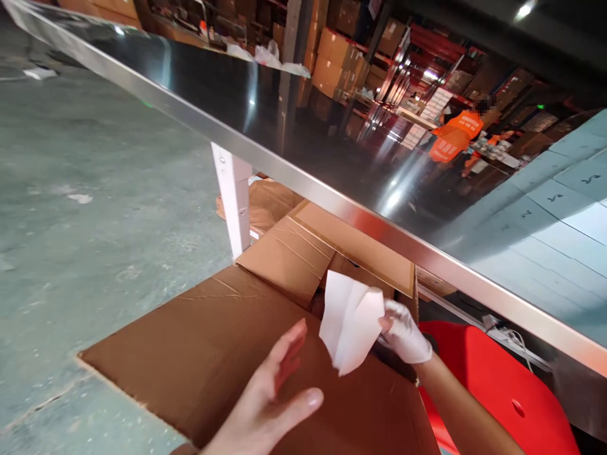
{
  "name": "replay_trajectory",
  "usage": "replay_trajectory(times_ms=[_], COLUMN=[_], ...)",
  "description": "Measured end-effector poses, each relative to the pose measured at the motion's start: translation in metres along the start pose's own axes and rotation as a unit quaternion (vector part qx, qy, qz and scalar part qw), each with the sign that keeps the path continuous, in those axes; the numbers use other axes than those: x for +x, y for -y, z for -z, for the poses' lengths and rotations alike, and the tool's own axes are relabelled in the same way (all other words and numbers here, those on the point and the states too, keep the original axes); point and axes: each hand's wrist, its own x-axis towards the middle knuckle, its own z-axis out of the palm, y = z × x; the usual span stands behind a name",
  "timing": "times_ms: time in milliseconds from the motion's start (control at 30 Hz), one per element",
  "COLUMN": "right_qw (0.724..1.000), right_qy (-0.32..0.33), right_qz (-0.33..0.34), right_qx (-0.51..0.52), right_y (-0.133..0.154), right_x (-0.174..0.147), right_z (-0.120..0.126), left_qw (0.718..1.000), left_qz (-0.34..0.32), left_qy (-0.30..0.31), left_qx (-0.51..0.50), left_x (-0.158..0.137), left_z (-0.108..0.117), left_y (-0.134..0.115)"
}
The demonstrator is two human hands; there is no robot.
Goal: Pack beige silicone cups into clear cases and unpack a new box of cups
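Note:
In the head view my right hand (403,332), in a white glove, grips the right edge of a folded sheet of white paper (348,319). The paper hangs above an open cardboard box (227,341) with its flaps spread. My left hand (277,388) is bare and open, thumb and fingers apart, just left of the paper and not touching it. Beneath both hands lies a broad brown flap. What is inside the box is mostly hidden by the paper and in shadow.
A shiny metal table (327,151) runs diagonally above the box, on a white leg (232,202). White boxes (559,202) line its right side. A red stool (497,385) stands at the right. Farther off, a person in an orange vest (462,126) is near shelves.

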Motion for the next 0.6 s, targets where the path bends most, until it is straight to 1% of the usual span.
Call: replay_trajectory(times_ms=[33,67,100,167,200,233,300,333,367,400,467,500,533,567,600], right_qw=[0.997,0.990,0.987,0.986,0.988,0.992,0.996,0.992,0.982,0.968,0.932,0.915,0.901,0.891,0.882], right_qy=[0.053,0.098,0.127,0.149,0.142,0.120,0.072,0.066,0.085,0.119,0.202,0.225,0.228,0.221,0.211], right_qz=[-0.018,-0.030,-0.036,-0.039,-0.037,-0.026,0.037,0.072,0.092,0.089,0.039,0.013,0.001,0.009,0.031], right_qx=[0.059,0.092,0.093,0.063,0.050,0.035,-0.027,-0.079,-0.142,-0.203,-0.300,-0.336,-0.368,-0.396,-0.421], right_y=[0.003,0.006,0.009,0.014,0.016,0.020,0.023,0.022,0.018,0.011,-0.009,-0.019,-0.026,-0.027,-0.022], right_x=[0.002,0.004,0.007,0.011,0.011,0.009,-0.003,-0.014,-0.027,-0.041,-0.070,-0.082,-0.092,-0.098,-0.101], right_z=[-0.020,-0.039,-0.055,-0.078,-0.085,-0.090,-0.095,-0.097,-0.099,-0.104,-0.117,-0.124,-0.131,-0.134,-0.134], left_qw=[0.998,0.994,0.989,0.979,0.973,0.966,0.942,0.925,0.907,0.890,0.864,0.859,0.865,0.879,0.894], left_qz=[0.014,0.023,0.028,0.051,0.071,0.090,0.113,0.111,0.104,0.093,0.071,0.062,0.047,0.025,0.003], left_qy=[0.008,0.006,-0.005,-0.048,-0.076,-0.111,-0.195,-0.247,-0.297,-0.342,-0.405,-0.426,-0.439,-0.442,-0.435], left_qx=[-0.054,-0.104,-0.146,-0.193,-0.205,-0.217,-0.248,-0.266,-0.280,-0.288,-0.290,-0.276,-0.236,-0.176,-0.108], left_x=[0.004,0.008,0.011,0.014,0.014,0.013,0.012,0.011,0.011,0.010,0.007,0.003,-0.004,-0.013,-0.024], left_z=[-0.009,-0.017,-0.024,-0.029,-0.027,-0.024,-0.010,-0.001,0.010,0.021,0.045,0.056,0.067,0.078,0.089], left_y=[-0.004,-0.008,-0.012,-0.017,-0.018,-0.018,-0.020,-0.021,-0.023,-0.026,-0.031,-0.032,-0.032,-0.030,-0.026])
